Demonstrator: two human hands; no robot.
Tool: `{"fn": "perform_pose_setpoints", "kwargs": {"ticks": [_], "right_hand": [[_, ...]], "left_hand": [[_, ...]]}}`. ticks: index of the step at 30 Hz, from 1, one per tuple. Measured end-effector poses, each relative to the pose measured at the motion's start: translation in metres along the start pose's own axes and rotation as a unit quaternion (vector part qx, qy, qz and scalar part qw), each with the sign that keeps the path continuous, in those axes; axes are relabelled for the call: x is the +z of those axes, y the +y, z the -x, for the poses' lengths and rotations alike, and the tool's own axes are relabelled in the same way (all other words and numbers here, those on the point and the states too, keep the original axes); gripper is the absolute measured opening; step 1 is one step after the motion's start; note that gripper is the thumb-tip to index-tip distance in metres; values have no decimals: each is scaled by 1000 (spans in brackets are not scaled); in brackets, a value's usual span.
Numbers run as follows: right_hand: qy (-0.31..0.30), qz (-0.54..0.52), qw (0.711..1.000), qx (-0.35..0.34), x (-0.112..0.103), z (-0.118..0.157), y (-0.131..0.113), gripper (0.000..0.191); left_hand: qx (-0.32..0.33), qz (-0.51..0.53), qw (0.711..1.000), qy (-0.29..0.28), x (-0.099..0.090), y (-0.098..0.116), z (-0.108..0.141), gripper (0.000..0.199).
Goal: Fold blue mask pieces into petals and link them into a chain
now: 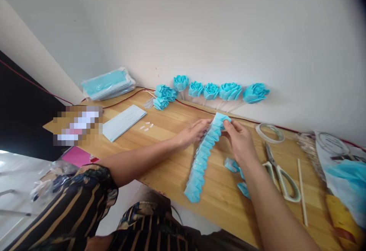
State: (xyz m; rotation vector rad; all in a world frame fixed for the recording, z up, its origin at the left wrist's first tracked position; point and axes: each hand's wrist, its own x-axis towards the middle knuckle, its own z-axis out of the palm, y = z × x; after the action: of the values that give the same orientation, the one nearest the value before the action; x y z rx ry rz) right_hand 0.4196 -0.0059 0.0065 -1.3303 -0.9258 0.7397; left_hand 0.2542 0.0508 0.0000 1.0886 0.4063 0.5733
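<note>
A long light-blue pleated strip (203, 157) of thin, fabric-like material slants over the table, its folds zigzagging along both edges. My right hand (241, 138) pinches the strip's far end, thumb on top and fingers beneath. At the strip's left edge, near that same end, my left hand (194, 133) grips it, with some fingertips hidden behind the folds. The strip's near end hangs toward me, close to the table's front edge. Partly behind my right forearm lie small blue folded scraps (231, 165).
Blue flowers on sticks (211, 91) lean along the wall. At left are packaged masks (107, 83) and a flat pale-blue mask stack (125, 122). Tape (270, 133), scissors (281, 178), a thin stick (302, 192) and a yellow-handled tool (343, 218) lie at right.
</note>
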Motion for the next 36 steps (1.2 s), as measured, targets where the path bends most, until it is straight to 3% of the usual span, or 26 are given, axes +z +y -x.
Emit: {"fn": "perform_pose_setpoints", "kwargs": {"ticks": [4, 11, 17, 22, 25, 30, 36], "right_hand": [[6, 25, 1000, -18, 3, 1, -1, 26], [4, 120, 990, -79, -3, 0, 6, 25], [8, 145, 985, -89, -7, 0, 6, 30], [-14, 98, 992, -82, -8, 1, 5, 45], [-18, 86, 993, -82, -6, 2, 5, 43], [9, 152, 984, -93, -4, 4, 3, 29], [40, 241, 958, -148, -1, 10, -5, 31]], "left_hand": [[21, -81, 996, -13, -7, 4, -2, 69], [72, -206, 976, -9, -13, 19, -27, 53], [79, -184, 980, -13, -9, 16, -44, 46], [86, -173, 981, 11, -15, 6, -44, 42], [88, -182, 979, 20, -16, 3, -41, 40], [105, -198, 974, -1, -13, 3, -37, 44], [93, -184, 978, -34, -11, 2, -35, 47]]}}
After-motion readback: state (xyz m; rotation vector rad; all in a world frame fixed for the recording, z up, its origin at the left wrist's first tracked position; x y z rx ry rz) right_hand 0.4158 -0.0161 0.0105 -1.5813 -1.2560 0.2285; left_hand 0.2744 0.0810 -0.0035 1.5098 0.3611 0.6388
